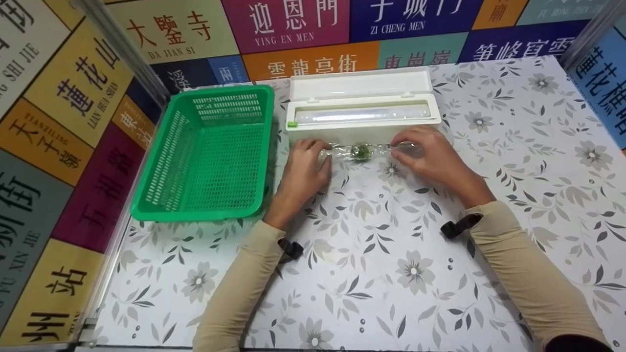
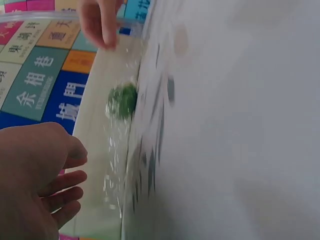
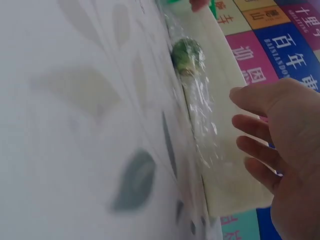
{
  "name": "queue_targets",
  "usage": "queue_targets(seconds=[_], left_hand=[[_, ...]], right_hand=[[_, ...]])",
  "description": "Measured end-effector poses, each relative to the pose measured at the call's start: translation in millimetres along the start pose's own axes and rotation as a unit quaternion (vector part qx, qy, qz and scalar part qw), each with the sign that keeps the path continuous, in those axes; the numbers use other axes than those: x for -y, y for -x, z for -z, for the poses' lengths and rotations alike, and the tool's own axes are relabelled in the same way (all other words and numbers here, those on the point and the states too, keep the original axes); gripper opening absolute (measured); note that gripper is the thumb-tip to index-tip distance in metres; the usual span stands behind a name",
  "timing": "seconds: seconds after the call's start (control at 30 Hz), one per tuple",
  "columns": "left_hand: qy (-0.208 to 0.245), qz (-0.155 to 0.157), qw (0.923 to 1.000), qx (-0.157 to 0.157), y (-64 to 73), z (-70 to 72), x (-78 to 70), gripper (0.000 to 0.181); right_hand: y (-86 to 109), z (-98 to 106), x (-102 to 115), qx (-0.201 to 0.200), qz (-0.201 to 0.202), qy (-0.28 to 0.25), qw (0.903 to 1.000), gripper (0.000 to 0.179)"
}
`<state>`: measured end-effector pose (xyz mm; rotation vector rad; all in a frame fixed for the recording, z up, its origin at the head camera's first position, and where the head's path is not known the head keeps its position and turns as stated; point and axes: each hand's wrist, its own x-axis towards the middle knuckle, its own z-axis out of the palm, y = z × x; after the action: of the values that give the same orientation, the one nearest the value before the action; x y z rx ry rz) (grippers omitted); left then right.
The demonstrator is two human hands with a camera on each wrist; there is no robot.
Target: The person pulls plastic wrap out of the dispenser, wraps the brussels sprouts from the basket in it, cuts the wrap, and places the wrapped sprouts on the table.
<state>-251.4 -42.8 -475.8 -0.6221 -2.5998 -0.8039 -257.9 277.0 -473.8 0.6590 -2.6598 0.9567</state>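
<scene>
Your left hand [image 1: 307, 164] and right hand [image 1: 431, 154] are curving loosely, spread apart from thumb to fingers [image 3: 256, 128], beside opposite ends of the clear film [image 1: 341, 151]. Between them, the film is wrapping a green vegetable [image 1: 361, 152], lying on the worktop [image 1: 371, 298] just before the white box [image 1: 352, 135].

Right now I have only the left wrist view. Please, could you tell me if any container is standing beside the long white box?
Observer: Yes. In the head view, a green plastic basket stands to the left of the white box.
Operator: Thank you. And is this box open or closed at the top?
Observer: It is open, with a roll of clear plastic film visible inside.
Operator: And the film-wrapped green vegetable, does the other wrist camera show something that I miss?
Observer: Yes, the right wrist view shows a paler patch on the side that faces its camera.
</scene>
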Motion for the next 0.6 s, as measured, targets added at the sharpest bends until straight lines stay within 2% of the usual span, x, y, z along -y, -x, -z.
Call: queue_targets(seconds=[0.13, 0.27, 0.43, 0.6], left_hand=[[-0.002, -0.018, 0.9992, 0.035, -6.0, -10.1, -16.1, 0.021], [-0.019, -0.010, 0.9990, 0.040, -14.6, -19.1, -25.2, 0.021], [-0.016, 0.013, 0.9987, 0.046, -22.9, -28.6, -25.9, 0.027], [-0.011, 0.025, 0.9974, 0.067, -25.9, -32.7, -23.9, 0.026]], right_hand=[[-9.3, -19, 13, 0.009, 0.010, -0.001, 0.9999, 0.028], [-19.1, -31, 22, 0.023, 0.003, -0.008, 0.9997, 0.035], [-26.2, -42, 25, 0.060, -0.019, -0.005, 0.9980, 0.040], [-26.8, -45, 24, 0.056, -0.034, -0.042, 0.9970, 0.036]])
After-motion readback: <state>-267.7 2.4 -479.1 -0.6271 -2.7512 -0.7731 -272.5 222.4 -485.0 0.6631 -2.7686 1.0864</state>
